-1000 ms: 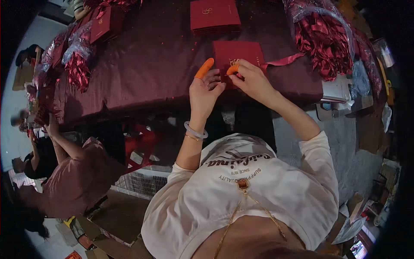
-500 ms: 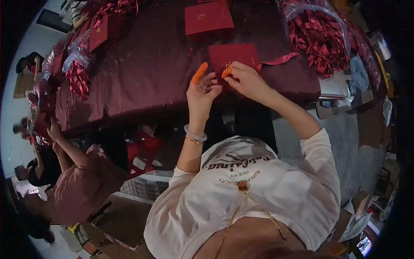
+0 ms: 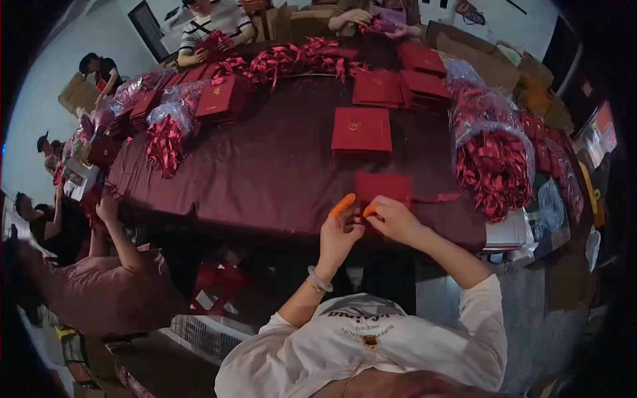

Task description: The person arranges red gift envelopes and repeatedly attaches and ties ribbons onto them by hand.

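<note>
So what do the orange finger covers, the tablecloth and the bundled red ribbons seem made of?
Finger covers: probably rubber, matte, since they fit snugly.
Tablecloth: likely smooth fabric, given its soft sheen and creases, though plastic is possible.
Red ribbons: glossy, perhaps satin, judging by their bright folds.

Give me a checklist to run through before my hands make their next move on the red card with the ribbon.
1. Red card on the cloth-covered table, within reach: ok, directly at the hands.
2. Ribbon clear of the near stack: ok, it runs out to the card's right.
3. Near stack apart from the card: ok, bare cloth shows between.
4. Orange finger covers on: ok, one on the left hand, one on the right hand.
5. Right hand's grip secure: cannot tell, its fingers hide it.
</note>
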`<state>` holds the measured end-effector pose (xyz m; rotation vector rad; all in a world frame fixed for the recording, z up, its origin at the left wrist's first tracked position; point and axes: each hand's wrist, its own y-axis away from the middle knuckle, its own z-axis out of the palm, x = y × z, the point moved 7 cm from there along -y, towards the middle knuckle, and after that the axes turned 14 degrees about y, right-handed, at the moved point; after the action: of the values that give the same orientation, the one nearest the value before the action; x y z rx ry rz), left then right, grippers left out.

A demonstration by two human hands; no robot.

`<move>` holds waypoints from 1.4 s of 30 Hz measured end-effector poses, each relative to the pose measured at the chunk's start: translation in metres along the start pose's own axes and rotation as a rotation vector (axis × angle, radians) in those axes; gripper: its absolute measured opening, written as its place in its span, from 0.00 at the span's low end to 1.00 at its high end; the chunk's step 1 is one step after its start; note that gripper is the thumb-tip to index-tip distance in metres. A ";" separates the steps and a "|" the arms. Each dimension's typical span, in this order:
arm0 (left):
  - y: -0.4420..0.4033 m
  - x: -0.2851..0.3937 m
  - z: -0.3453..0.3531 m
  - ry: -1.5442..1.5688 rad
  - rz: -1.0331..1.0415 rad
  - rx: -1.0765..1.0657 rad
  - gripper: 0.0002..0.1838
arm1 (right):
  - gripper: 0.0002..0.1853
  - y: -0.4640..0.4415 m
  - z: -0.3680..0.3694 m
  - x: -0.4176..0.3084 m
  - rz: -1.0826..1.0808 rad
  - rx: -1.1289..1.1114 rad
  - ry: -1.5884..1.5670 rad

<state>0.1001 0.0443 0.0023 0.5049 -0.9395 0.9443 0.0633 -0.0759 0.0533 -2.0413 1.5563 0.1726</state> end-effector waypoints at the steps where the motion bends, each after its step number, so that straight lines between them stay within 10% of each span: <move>1: 0.002 0.000 0.000 -0.005 0.007 0.000 0.35 | 0.07 0.001 0.002 0.001 0.037 -0.026 -0.011; 11: 0.000 -0.001 -0.001 -0.021 0.002 0.014 0.33 | 0.07 0.006 -0.003 0.000 0.092 0.087 -0.071; 21: -0.021 0.046 0.015 -0.865 0.065 -0.255 0.27 | 0.07 0.016 0.005 0.015 0.297 0.117 -0.242; 30: -0.024 0.034 0.026 -1.101 0.331 -0.365 0.17 | 0.11 0.032 0.011 -0.009 0.002 0.296 0.265; 42: -0.030 0.045 0.032 -1.436 0.262 -0.587 0.21 | 0.26 0.016 0.021 -0.003 0.118 -0.010 0.364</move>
<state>0.1226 0.0261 0.0581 0.5208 -2.5260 0.3557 0.0522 -0.0654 0.0317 -2.0730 1.8969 -0.1574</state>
